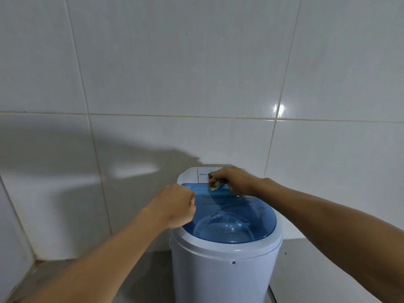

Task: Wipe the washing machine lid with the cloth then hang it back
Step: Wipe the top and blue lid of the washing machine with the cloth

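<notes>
Blue translucent plastic lid (229, 217) tops the white round washing machine (225, 270), lower centre. Right hand (234, 179) clamps a small crumpled yellowish cloth (214, 186) at the lid's rear edge; left hand (176, 206) rests fisted, apparently empty. Soft, light cloth: bunch it anywhere.

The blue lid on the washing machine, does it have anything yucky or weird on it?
Yes. The see-through blue plastic lid has small dark specks, some near its middle and some by its right edge. The right hand presses a crumpled cloth at the lid's back edge.
</notes>
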